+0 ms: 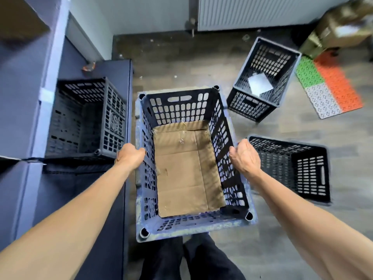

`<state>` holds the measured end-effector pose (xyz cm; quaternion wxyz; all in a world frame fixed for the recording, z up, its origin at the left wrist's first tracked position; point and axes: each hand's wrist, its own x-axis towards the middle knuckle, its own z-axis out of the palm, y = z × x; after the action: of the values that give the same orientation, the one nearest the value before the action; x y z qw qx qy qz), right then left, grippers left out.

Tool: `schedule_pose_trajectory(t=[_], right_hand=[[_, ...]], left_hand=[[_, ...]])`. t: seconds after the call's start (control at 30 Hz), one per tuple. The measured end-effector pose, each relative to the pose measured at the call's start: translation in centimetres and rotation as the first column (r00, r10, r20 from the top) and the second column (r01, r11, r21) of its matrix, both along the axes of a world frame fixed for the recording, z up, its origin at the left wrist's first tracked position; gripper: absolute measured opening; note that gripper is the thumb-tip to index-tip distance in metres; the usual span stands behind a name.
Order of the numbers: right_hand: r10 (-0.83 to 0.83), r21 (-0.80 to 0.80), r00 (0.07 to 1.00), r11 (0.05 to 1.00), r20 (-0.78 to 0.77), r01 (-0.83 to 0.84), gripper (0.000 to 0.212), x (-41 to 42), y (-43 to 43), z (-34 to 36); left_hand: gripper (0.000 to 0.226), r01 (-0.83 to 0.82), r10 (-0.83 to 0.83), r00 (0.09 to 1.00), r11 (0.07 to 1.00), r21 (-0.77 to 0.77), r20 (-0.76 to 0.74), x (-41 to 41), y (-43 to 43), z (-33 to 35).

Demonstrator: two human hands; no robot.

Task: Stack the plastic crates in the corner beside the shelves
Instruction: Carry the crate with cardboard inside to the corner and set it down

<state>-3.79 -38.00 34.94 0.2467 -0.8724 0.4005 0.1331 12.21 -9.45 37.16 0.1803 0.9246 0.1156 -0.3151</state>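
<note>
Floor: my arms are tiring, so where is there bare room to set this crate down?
The widest bare floor lies beyond the held crate, up to the radiator, between the shelves and the far crate. A smaller patch lies on the person's side of the near crate. It is crowded to the right, where both crates and the mat sit close.

Cardboard-lined crate (pixel 181 110) upright centre, black crate (pixel 88 118) left, grey crate (pixel 264 63) tilted, fourth crate (pixel 292 166) right
</note>
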Motion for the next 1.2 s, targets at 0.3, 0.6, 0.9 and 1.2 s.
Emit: schedule_pose_trajectory(t=[0.3, 0.6, 0.9, 1.2], right_hand=[[-0.046, 0.100, 0.999, 0.994, 0.029, 0.043, 0.043, 6.9, -0.2, 8.2], [-0.038, 0.034, 0.998, 0.999, 0.047, 0.036, 0.028, 14.3, -0.5, 13.9], [0.006, -0.020, 0.997, 1.000, 0.083, -0.004, 0.038, 20.9, -5.3, 15.5], [0.121, 0.036, 0.991, 0.992, 0.065, -0.123, 0.032, 29.9, -12.5, 14.8]], left_hand=[[0.030, 0.119, -0.114, 0.989, 0.991, -0.056, 0.091, 9.1, 0.6, 7.6], [0.037, 0.115, -0.090, 0.979, 0.985, -0.132, 0.184, 17.1, 0.4, 12.6], [0.035, 0.067, -0.030, 0.974, 0.985, -0.160, 0.224, 22.9, -3.3, 13.7], [0.036, -0.031, 0.055, 0.973, 0.994, -0.105, 0.226, 28.7, -8.7, 13.5]])
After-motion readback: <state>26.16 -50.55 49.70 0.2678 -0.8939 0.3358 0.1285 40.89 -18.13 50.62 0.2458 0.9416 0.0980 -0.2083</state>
